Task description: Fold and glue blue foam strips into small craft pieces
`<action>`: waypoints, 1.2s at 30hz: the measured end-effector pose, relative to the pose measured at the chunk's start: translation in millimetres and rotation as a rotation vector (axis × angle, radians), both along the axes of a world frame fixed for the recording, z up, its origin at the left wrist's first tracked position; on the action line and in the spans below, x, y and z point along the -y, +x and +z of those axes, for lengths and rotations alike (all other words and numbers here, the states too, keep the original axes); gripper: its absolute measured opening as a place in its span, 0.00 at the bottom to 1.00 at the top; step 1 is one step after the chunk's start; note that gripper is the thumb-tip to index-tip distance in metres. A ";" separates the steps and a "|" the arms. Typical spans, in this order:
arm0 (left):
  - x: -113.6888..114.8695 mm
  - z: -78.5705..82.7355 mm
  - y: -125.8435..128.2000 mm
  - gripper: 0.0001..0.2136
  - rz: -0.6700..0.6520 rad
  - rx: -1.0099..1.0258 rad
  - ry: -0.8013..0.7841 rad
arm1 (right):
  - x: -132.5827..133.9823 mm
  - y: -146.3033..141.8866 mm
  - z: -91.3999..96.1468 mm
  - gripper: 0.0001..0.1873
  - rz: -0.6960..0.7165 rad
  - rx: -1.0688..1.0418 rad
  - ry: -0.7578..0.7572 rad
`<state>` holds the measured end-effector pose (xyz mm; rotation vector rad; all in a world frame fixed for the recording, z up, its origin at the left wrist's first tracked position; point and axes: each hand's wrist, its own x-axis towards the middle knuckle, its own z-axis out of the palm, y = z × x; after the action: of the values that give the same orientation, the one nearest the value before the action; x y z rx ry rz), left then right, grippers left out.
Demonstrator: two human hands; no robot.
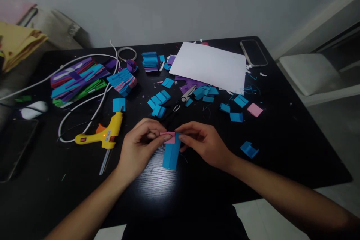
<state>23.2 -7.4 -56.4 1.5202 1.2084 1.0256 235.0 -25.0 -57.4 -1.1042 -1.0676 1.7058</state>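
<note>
Between thumb and fingers my left hand (142, 140) pinches a small pink paper piece (170, 138). The pink piece lies against the upper end of a creased blue paper strip (171, 156), which hangs down toward me. My right hand (206, 142) is closed on the strip's upper right edge, thumb in front. Just beyond the hands are folded blue paper pieces (159, 99) and a pair of scissors (188, 93), partly hidden among scraps. To the left, a yellow glue gun (108, 133) with a small orange light lies on its side, a clear glue stick (105, 161) below it.
White sheets (209, 65) cover scraps at the back of the black table (225, 195). Bundled coloured strips (75, 80), a white cable (63, 120) and a roll of tape (127, 53) lie left. A phone (253, 52) rests back right; a pink square (255, 110) lies nearer.
</note>
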 end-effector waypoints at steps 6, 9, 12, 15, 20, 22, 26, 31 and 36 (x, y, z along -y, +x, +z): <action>-1.2 8.9 -2.0 0.04 0.025 0.078 -0.099 | -0.9 1.0 2.5 0.09 -0.069 0.076 -0.022; 0.0 5.4 -0.8 0.03 -0.040 0.067 -0.076 | 1.0 -0.2 4.0 0.08 -0.049 0.051 -0.006; 1.3 -0.3 0.2 0.06 -0.064 0.000 -0.008 | 3.5 -1.0 5.2 0.07 -0.013 -0.015 0.022; 2.1 -2.8 -0.8 0.10 -0.055 -0.046 0.027 | 5.5 -1.5 4.6 0.08 0.001 -0.041 0.028; 3.0 -1.6 -2.8 0.07 -0.114 -0.120 0.090 | 7.1 -3.0 1.1 0.11 -0.003 -0.038 0.034; 3.8 -0.4 -2.3 0.06 -0.111 -0.123 0.098 | 7.1 -2.8 0.7 0.10 0.001 -0.033 0.042; 5.8 3.6 -0.3 0.05 -0.074 -0.093 0.086 | 6.3 -1.9 1.9 0.10 -0.004 -0.003 0.049; 6.6 7.1 2.2 0.04 -0.044 -0.046 0.032 | 5.8 -2.2 2.2 0.11 -0.051 0.004 0.049; 7.1 5.6 2.0 0.05 -0.043 -0.011 0.015 | 6.3 -2.2 1.7 0.10 -0.081 -0.015 0.047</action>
<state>25.2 -14.4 -50.9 1.5594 1.1730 1.0013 232.8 -31.3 -55.7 -1.0885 -1.0344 1.6159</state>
